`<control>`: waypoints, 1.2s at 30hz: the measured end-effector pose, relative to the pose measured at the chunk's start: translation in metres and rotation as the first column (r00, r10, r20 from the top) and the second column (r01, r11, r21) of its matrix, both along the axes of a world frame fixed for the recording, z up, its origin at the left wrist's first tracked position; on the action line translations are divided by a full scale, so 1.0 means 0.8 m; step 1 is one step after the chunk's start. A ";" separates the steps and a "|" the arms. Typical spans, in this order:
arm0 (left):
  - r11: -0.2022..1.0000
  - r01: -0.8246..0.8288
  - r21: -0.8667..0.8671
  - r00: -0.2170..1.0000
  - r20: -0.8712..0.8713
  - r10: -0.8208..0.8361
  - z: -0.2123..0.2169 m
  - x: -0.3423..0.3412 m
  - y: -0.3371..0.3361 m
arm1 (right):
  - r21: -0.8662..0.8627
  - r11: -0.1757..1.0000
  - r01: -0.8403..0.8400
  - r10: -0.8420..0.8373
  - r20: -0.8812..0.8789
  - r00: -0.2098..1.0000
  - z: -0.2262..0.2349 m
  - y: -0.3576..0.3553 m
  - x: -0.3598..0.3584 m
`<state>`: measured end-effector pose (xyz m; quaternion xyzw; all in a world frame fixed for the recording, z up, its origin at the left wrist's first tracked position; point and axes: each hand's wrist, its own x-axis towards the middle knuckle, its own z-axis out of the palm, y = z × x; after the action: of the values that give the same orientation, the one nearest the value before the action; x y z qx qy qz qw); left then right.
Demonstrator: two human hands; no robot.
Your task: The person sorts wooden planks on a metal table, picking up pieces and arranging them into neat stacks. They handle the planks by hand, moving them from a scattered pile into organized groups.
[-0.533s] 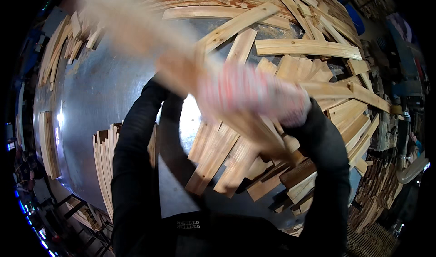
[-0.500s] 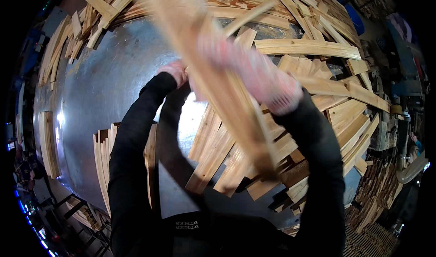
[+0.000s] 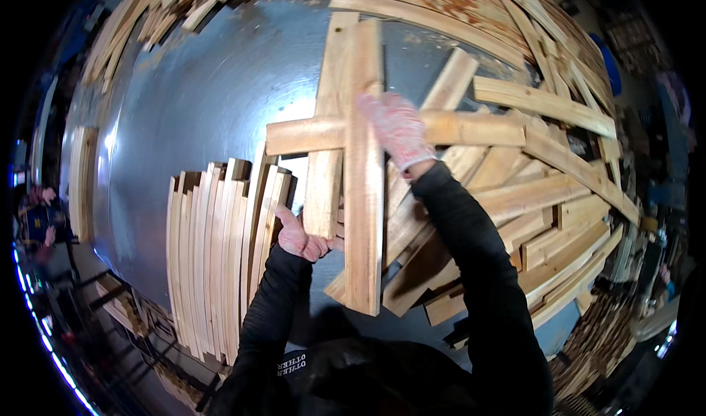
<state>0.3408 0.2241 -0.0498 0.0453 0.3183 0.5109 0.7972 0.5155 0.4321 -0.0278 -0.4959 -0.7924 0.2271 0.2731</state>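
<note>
My right hand (image 3: 399, 131), in a pink-and-white knit glove, is closed on the right edge of a long light wooden board (image 3: 363, 203), which points away from me. My left hand (image 3: 300, 237), gloved alike, has its fingers curled under the near end of a second wooden board (image 3: 321, 188) just left of the first. A crosswise board (image 3: 303, 135) passes over the second board and behind the first, running out to the right beneath my right hand. Left of my left hand stands a row of narrow boards (image 3: 213, 262), set side by side on edge.
A loose heap of boards (image 3: 548, 192) covers the right of the metal table (image 3: 213, 78). More planks (image 3: 118, 41) lie at the far left, and a short stack (image 3: 84, 184) sits by the left edge. Another person (image 3: 43, 210) is beyond that edge.
The board in my right hand has swung from a slant to nearly straight ahead. My left hand has come nearer to me, to the second board's near end. More boards stand in the left row.
</note>
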 end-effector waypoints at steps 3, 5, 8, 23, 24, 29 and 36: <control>1.000 0.009 -0.020 0.977 -0.211 -0.013 -0.065 0.000 -0.026 | -0.386 0.910 0.150 -0.195 -0.079 0.978 0.006 0.001 -0.004; 0.997 -0.069 -0.029 0.963 -0.263 0.059 -0.046 0.031 -0.016 | -0.291 0.954 -0.073 0.076 -0.001 0.997 -0.026 0.006 -0.005; 0.989 -0.041 -0.139 0.949 -0.314 -0.004 -0.029 0.023 -0.003 | -0.144 0.964 -0.224 0.256 0.262 0.931 0.023 0.049 0.011; 0.979 0.065 -0.194 0.470 -0.859 -0.201 -0.045 -0.152 -0.056 | -0.083 0.996 -0.016 0.082 0.904 0.419 -0.059 0.363 0.093; 0.975 0.051 -0.216 0.470 -0.856 -0.214 -0.041 -0.155 -0.063 | -0.059 0.996 -0.061 0.079 0.912 0.402 -0.073 0.362 0.092; 0.956 0.186 -0.225 0.345 -0.896 -0.278 -0.061 -0.216 -0.085 | -0.088 0.971 -0.222 0.205 0.781 0.589 -0.103 0.323 0.158; 0.938 0.157 -0.310 0.591 -0.731 -0.341 -0.037 -0.302 -0.080 | -0.120 0.980 -0.160 0.186 0.844 0.503 -0.067 0.242 0.139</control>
<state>0.0988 0.1603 -0.0796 0.2191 0.6730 0.2869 0.6455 0.6268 0.6257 -0.0812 -0.4652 -0.8668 -0.0077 -0.1794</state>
